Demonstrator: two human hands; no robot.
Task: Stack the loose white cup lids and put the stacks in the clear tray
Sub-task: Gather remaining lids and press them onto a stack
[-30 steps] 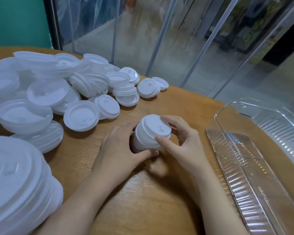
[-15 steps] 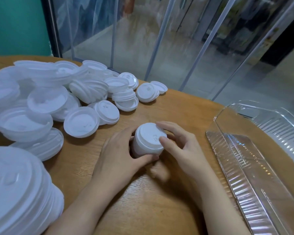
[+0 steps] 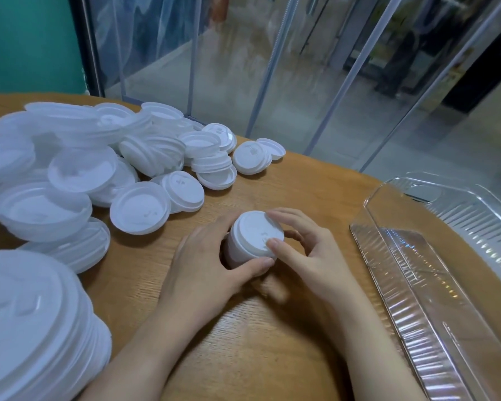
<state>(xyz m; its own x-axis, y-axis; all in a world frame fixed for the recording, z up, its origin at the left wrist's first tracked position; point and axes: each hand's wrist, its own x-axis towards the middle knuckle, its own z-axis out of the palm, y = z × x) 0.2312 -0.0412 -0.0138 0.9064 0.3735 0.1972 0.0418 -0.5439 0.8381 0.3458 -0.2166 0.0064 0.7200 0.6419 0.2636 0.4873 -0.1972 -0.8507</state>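
A short stack of white cup lids (image 3: 255,237) stands on the wooden table (image 3: 301,192) in the middle of the view. My left hand (image 3: 206,267) wraps its left side, thumb across the front. My right hand (image 3: 310,259) holds its right side, with the thumb on the top lid's rim and the fingers behind it. A heap of loose white lids (image 3: 104,169) covers the table's left half. The clear tray (image 3: 411,285) lies at the right, nothing in it, a hand's width from my right hand.
A tall stack of larger white lids (image 3: 32,328) fills the lower left corner. Clear plastic curtain strips (image 3: 272,68) hang just beyond the table's far edge, beside a green wall (image 3: 26,41). Bare wood lies between my forearms.
Both hands have stayed on the stack, turning it slightly. My right thumb has shifted onto the top lid's front rim. The camera has tipped a little, so everything sits lower in view.
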